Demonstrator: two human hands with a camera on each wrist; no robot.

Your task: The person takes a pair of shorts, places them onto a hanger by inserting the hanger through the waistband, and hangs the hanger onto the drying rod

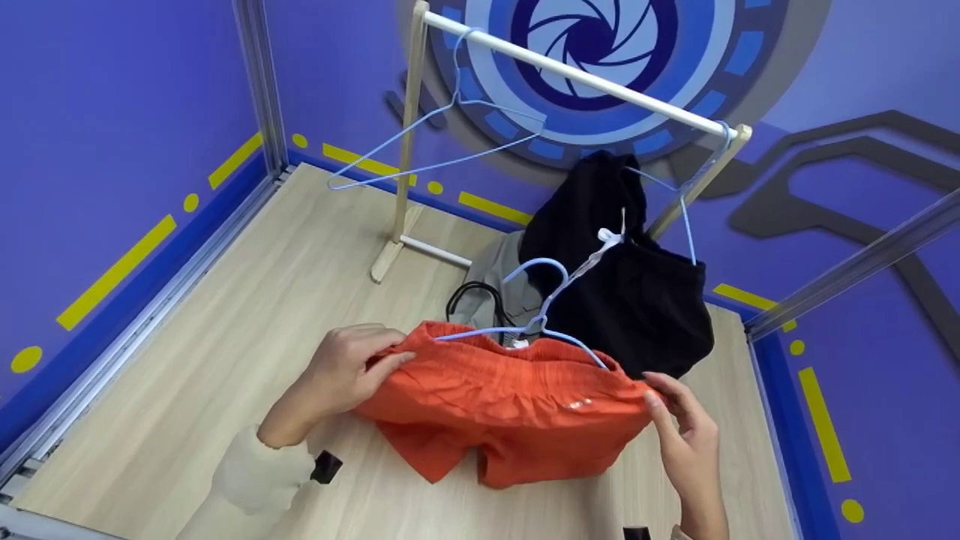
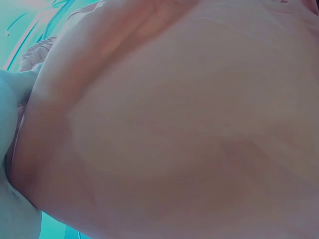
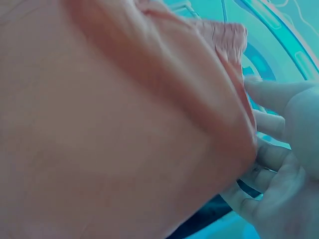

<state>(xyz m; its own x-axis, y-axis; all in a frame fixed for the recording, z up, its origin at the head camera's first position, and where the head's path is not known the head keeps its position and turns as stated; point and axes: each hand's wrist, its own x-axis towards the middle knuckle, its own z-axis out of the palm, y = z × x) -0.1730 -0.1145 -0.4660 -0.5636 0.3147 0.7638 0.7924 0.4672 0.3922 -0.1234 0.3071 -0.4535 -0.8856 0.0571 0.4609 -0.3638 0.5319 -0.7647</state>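
Note:
Orange shorts (image 1: 517, 420) with a gathered waistband are held up by both hands, and a light-blue hanger (image 1: 537, 324) stands inside the waistband with its hook upward. My left hand (image 1: 341, 375) pinches the waistband's left end between thumb and fingers. At the right end, the waistband is gripped by my right hand (image 1: 688, 435), thumb in front. The left wrist view is mostly filled by the shorts' cloth (image 2: 174, 124), with part of the left hand at its left edge. In the right wrist view, the right hand (image 3: 289, 149) touches the edge of the cloth.
Behind the shorts stands a rack with a white rail (image 1: 570, 71). A blue hanger (image 1: 442, 169) hangs at its left. Black shorts (image 1: 637, 300) with a white drawstring hang at the right. Grey cloth (image 1: 487, 262) with a black cord lies behind, on the wooden floor (image 1: 247, 300).

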